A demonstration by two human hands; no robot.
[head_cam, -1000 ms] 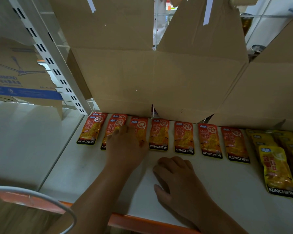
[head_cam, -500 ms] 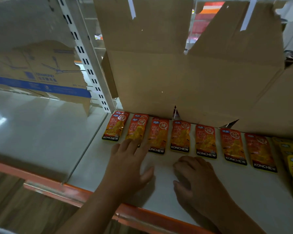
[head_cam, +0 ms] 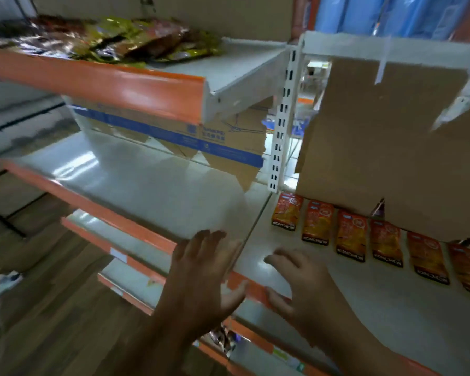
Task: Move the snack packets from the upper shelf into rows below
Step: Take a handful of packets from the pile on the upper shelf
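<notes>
- The left grip (head_cam: 201,275) is released: fingers spread, palm forward, holding nothing, in the air over the front lip of the lower shelf (head_cam: 364,308).
- The right grip (head_cam: 299,286) is also released. Its bent fingers rest on the bare shelf board and its thumb lies at the orange lip; it holds no packet.
- The stock to be moved is a loose heap of snack packets (head_cam: 114,42) on the upper shelf (head_cam: 147,85), up and to the left of both grips and well apart from them.
- The step in hand looks like a reach for more stock. To do it well, take a few packets off the near edge of the heap rather than digging in, since foil packs probably slide.
- Bring them down clear of the upper shelf's orange lip, then lay them flat, labels facing forward, in line with the orange packets (head_cam: 351,232).
- Counted: 1 row of orange packets, 6 in view, lying side by side against the cardboard sheet (head_cam: 377,158); the 6th is cut off by the frame edge.
- The heap is too blurred to count.
- 1 blue-striped carton (head_cam: 215,142) stands in the left bay.
</notes>
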